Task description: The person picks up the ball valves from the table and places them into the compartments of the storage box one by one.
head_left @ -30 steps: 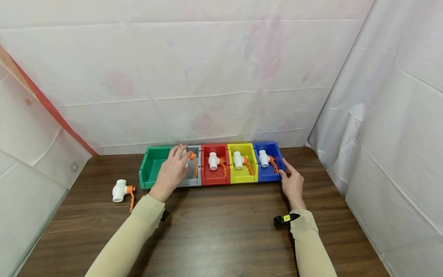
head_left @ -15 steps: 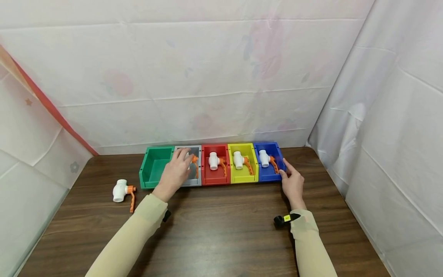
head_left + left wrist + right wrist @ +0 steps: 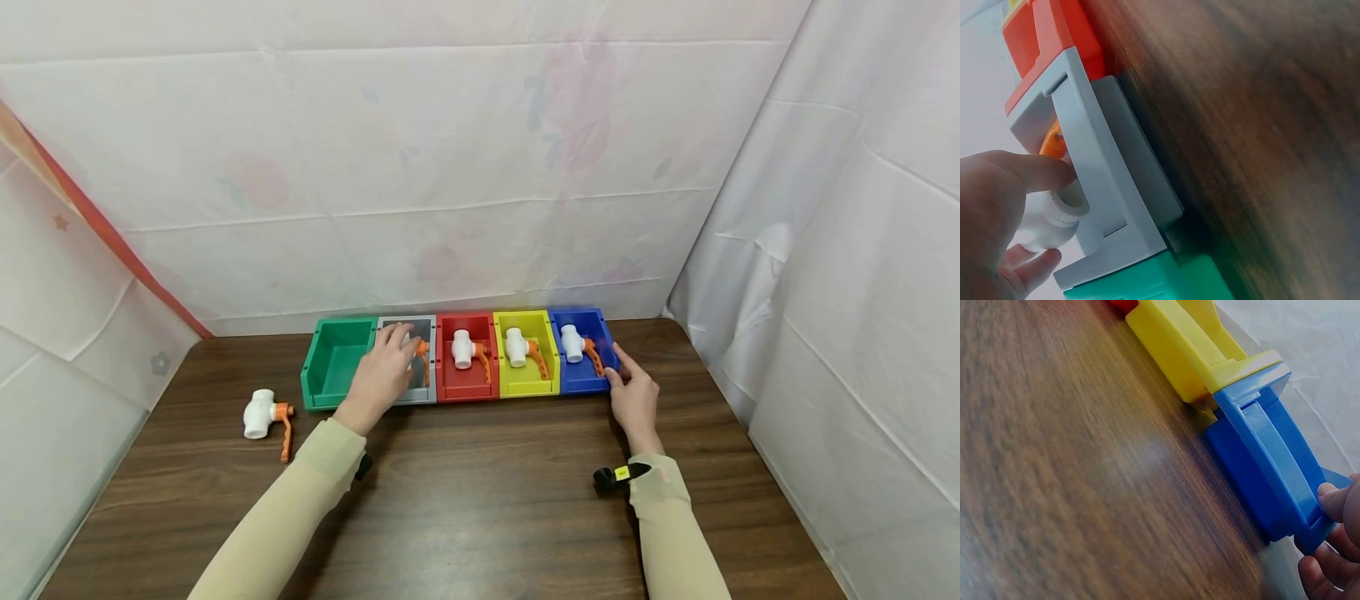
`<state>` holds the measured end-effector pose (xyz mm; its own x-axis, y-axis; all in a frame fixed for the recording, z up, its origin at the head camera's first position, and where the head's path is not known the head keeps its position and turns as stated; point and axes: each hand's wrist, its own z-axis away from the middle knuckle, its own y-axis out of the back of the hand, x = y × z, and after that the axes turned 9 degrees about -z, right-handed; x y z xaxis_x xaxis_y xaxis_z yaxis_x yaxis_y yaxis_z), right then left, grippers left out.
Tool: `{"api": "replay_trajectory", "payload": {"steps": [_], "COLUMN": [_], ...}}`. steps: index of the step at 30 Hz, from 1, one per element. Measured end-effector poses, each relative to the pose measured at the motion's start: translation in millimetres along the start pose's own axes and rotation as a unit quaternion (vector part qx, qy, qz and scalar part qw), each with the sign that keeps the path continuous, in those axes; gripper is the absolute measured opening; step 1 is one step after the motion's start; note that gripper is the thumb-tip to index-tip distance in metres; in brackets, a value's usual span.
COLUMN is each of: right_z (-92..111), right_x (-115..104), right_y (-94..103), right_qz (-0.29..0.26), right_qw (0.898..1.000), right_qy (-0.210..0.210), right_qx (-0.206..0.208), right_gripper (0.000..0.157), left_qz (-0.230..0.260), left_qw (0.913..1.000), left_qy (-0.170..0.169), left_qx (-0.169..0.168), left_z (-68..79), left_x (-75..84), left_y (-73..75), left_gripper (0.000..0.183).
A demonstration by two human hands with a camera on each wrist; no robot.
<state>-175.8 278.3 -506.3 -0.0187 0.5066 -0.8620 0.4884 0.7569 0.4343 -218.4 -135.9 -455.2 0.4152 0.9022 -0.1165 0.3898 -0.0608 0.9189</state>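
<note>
My left hand (image 3: 381, 371) reaches into the grey bin (image 3: 408, 392), holding a white ball valve (image 3: 1047, 219) with an orange handle (image 3: 427, 367). In the left wrist view the thumb lies across the valve and the fingers curl on its other side; the palm hides part of it. My right hand (image 3: 633, 400) pinches the right side wall of the blue bin (image 3: 1272, 462), thumb on the inside and fingers outside. Inside the blue bin lies another ball valve (image 3: 572, 343). The red bin (image 3: 465, 392) and the yellow bin (image 3: 528, 387) hold one similar valve each.
The green bin (image 3: 337, 358) stands at the row's left end, with the bins side by side along the back of the wooden table (image 3: 480, 492). One more ball valve (image 3: 259, 414) lies on the table at left. A white curtain (image 3: 480, 167) hangs close behind.
My left hand has shifted slightly right, and the valve in it sits a little lower in the grey bin. My right hand keeps its place on the blue bin.
</note>
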Motion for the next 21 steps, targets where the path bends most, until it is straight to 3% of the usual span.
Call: {"api": "replay_trajectory", "payload": {"steps": [11, 21], "right_z": [0.3, 1.7], "right_x": [0.1, -3.4], "right_y": [0.4, 1.5], "right_qz": [-0.006, -0.001], "right_qw": [1.000, 1.000], "right_qy": [-0.003, 0.002], "right_qx": [-0.004, -0.007], "right_gripper": [0.049, 0.048], "left_qz": [0.022, 0.022], "left_qw": [0.9964, 0.9914], "left_qy": [0.016, 0.001], "left_qx": [-0.080, -0.129], "left_z": [-13.1, -18.3], "left_x": [-5.9, -11.6], "left_y": [-5.8, -6.3], "left_gripper": [0.055, 0.063]}}
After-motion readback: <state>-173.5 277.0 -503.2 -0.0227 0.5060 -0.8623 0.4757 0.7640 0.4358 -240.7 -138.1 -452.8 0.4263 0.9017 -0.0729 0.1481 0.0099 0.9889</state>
